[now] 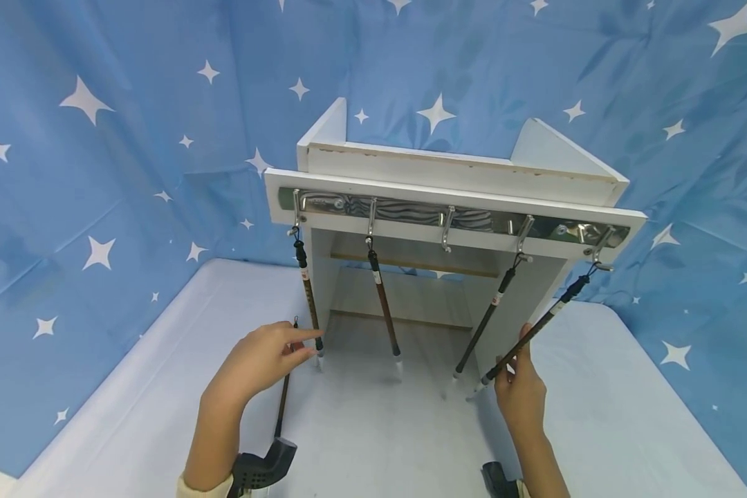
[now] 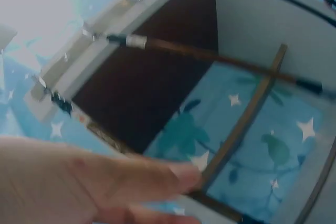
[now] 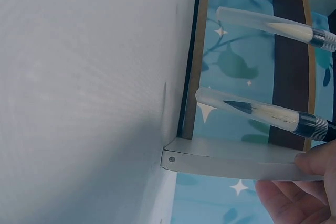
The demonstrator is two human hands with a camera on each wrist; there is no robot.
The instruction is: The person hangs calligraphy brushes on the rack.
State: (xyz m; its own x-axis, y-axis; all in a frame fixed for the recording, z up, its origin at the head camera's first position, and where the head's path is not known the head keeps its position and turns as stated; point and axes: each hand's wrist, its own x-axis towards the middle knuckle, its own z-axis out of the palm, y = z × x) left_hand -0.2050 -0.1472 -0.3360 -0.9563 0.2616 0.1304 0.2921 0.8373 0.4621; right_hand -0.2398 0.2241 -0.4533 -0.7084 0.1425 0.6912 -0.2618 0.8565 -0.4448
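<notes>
Several calligraphy brushes hang by loops from metal hooks, with clear caps over their tips. Beside the lower handle of the leftmost brush [image 1: 308, 290] is my left hand [image 1: 268, 360], index finger straight and thumb apart from it. The fingertips meet the handle in the head view; actual contact is unclear. My right hand [image 1: 523, 398] lies behind the rightmost brush [image 1: 544, 318], fingers loosely bent against or close to its handle. In the right wrist view, the thumb [image 3: 317, 160] sits just below a capped brush [image 3: 257, 111], with no brush between thumb and fingers.
A white wooden rack [image 1: 411, 166] carries the metal hook strip [image 1: 355, 205]. Its middle hook [image 1: 447, 228] bears no brush. Between the outer brushes hang a brown brush [image 1: 384, 304] and a dark brush [image 1: 485, 321]. Another brush [image 1: 283, 408] lies on the white table [image 1: 162, 360], left of the rack.
</notes>
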